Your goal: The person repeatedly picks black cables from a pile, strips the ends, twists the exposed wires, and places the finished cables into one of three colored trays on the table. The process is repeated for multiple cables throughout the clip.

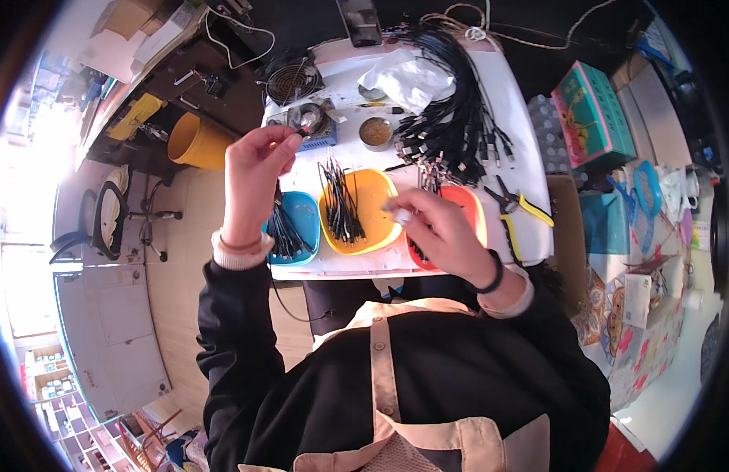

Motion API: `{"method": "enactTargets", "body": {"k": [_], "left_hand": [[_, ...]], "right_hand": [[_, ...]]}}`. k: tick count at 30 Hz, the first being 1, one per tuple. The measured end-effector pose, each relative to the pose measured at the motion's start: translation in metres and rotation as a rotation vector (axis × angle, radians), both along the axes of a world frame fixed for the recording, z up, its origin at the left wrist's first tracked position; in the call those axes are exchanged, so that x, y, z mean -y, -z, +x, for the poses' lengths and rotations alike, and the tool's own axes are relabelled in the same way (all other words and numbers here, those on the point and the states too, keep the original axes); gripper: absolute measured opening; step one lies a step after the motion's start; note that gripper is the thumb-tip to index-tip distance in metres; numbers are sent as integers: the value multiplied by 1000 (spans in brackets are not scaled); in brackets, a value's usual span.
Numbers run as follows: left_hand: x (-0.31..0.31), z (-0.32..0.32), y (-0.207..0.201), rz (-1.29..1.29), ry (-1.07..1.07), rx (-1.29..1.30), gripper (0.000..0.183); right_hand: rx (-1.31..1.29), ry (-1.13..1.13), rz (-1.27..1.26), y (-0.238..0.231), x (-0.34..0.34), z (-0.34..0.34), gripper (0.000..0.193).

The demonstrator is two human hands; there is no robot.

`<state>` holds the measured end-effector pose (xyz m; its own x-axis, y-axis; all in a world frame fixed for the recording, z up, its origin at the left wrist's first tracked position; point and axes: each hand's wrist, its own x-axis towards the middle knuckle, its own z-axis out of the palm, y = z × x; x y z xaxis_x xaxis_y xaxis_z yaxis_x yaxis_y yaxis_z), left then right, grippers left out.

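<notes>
Left hand (256,169), frame centre-left, pinches a black cable end; right hand (435,228) grips a small white piece over our red tray (473,206). Risk, we reckon: cable slips into blue tray (308,216), loose pinch.

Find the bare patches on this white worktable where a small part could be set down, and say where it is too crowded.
Bare white table shows right of the black cable bundle, above the yellow-handled pliers. A narrower patch lies between the solder pot and the yellow tray. The blue tray, red tray and both hands crowd the front.
</notes>
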<state>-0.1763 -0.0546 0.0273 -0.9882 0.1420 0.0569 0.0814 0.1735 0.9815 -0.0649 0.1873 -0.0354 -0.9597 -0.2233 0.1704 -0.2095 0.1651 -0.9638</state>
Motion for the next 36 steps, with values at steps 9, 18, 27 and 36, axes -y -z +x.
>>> {"method": "enactTargets", "body": {"k": [9,18,27,36], "left_hand": [[-98,119,-36,663,449,204,23],[-45,111,-5,328,402,148,33],[55,117,73,-120,-189,24,15],[71,67,126,-932,-432,-264,11]], "right_hand": [[155,-172,-365,-41,15,76,22],[-227,677,-436,-128,-180,236,26],[410,804,48,53,-324,159,22],[969,724,575,253,-383,78,49]]}}
